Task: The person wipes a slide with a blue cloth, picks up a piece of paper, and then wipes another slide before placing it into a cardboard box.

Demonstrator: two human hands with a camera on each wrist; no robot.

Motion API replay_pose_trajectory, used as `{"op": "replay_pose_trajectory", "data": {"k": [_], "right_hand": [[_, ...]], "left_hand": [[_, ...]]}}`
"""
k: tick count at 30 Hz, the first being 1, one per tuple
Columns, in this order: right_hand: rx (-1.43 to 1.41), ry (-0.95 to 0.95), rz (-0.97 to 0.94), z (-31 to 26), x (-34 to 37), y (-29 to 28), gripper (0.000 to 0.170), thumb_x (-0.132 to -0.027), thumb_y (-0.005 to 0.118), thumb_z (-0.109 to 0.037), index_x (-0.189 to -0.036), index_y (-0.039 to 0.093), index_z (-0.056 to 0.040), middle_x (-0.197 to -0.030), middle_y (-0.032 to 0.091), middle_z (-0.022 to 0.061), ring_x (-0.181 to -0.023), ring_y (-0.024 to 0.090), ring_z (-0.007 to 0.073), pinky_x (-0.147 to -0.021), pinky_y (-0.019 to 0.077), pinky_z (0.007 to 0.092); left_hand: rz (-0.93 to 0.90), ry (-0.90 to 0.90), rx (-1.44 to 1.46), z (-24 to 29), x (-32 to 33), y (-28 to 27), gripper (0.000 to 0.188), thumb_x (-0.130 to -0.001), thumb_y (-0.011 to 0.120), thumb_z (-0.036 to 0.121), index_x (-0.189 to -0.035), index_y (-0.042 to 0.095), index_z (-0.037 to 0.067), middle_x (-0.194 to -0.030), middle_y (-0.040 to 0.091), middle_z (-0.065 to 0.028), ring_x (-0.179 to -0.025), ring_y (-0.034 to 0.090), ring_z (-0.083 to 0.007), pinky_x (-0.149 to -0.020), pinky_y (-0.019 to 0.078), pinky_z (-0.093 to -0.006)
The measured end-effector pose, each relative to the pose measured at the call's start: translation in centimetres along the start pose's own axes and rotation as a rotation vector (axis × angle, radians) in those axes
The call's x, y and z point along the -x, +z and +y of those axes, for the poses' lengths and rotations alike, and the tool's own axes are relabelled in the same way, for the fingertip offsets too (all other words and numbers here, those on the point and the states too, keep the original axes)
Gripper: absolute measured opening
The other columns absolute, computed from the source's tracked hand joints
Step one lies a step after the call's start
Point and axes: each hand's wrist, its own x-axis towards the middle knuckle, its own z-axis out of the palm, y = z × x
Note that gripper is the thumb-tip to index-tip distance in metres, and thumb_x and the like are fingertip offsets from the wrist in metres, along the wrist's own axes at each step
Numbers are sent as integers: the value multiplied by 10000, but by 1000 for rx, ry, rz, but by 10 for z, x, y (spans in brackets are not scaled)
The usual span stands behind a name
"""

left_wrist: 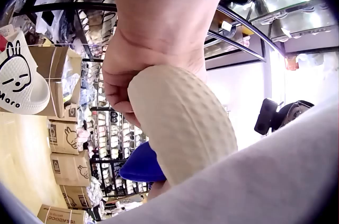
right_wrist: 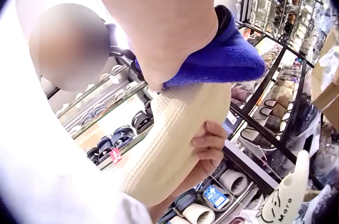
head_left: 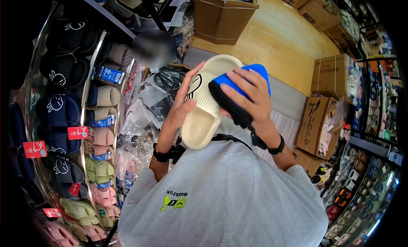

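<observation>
A cream slide sandal (head_left: 197, 124) with a textured strap and a black line drawing is held upright before the chest. My left hand (head_left: 182, 94) grips it along its left edge; in the right wrist view its fingers (right_wrist: 211, 142) curl over the sandal's side. With my right hand (head_left: 250, 92) I hold a blue plush pad (head_left: 260, 70) with a black side against the strap and upper footbed. The pad covers part of the strap. In the left wrist view, the sandal's dimpled end (left_wrist: 180, 123) hides most of the left fingers.
Racks of slippers (head_left: 63, 107) with red and blue tags stand at left. Cardboard boxes (head_left: 316, 124) and shoe shelves (head_left: 361, 196) line the right. Plastic-wrapped goods (head_left: 140, 132) lie beside the left arm. A pale shape printed with a rabbit face (left_wrist: 18, 78) shows in the left wrist view.
</observation>
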Motion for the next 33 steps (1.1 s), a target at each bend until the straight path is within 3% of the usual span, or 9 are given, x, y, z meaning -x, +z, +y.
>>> {"op": "replay_pose_trajectory", "data": {"k": [6,11,15,17,19,23,25,27,33], "right_hand": [[-3,-236,-119,-11,12,1,441,-902,806,-347,-1318,787,-201,-1413,740,85,-1281,699,307,-1090,522,455],[-13,-28,10,8,-1,-1,525,-844,869,-371,-1322,790,-169,-1408,734,112,-1278,690,347,-1085,520,526],[6,-90,-5,-9,-1,5,475,-868,855,-359,-1309,794,-191,-1397,741,99,-1257,705,323,-1078,524,496],[48,-189,-80,-17,8,6,366,-946,752,-202,-1309,787,-240,-1397,748,64,-1276,708,269,-1095,515,432],[26,-267,-85,-18,12,8,387,-946,720,-156,-1317,772,-253,-1407,746,52,-1296,704,248,-1102,513,418],[41,-181,-84,2,10,-2,398,-959,685,-203,-1347,767,-234,-1428,734,79,-1287,705,281,-1108,519,444],[31,-69,-11,2,6,-4,437,-885,786,-295,-1311,798,-201,-1404,741,110,-1250,710,325,-1050,553,487],[60,-88,12,0,8,-1,483,-844,828,-324,-1308,798,-196,-1396,745,112,-1243,713,323,-1044,557,483],[64,-324,-64,-7,12,-2,389,-929,711,-186,-1309,790,-213,-1403,750,72,-1257,720,273,-1120,503,402]], "left_hand": [[10,-34,65,6,-1,4,1182,-940,664,776,-1722,262,-15,-1726,367,-200,-1599,370,-273,-1311,277,-407],[11,0,57,-10,4,-6,1239,-919,662,821,-1710,265,-45,-1732,362,-201,-1603,364,-277,-1312,278,-414],[43,-19,93,1,-2,7,1203,-953,570,856,-1697,302,-51,-1731,373,-198,-1596,388,-284,-1316,285,-416],[54,-20,65,1,-4,8,1193,-962,534,869,-1692,319,-48,-1724,388,-196,-1588,403,-283,-1314,294,-415],[92,-37,138,0,-5,9,1197,-958,534,872,-1695,316,-46,-1720,394,-199,-1588,403,-280,-1312,298,-414],[9,-11,-6,-8,3,-8,1223,-934,581,870,-1690,318,-54,-1722,393,-192,-1589,399,-274,-1309,288,-405],[-18,-39,15,2,3,-7,1228,-931,610,854,-1692,304,-60,-1719,396,-191,-1590,395,-267,-1308,281,-397],[-74,-49,57,4,3,-8,1240,-927,638,839,-1700,280,-62,-1712,403,-189,-1583,402,-262,-1304,288,-393],[-19,-79,193,5,0,1,1275,-904,686,828,-1712,253,-58,-1704,408,-185,-1572,414,-256,-1292,310,-390]]}}
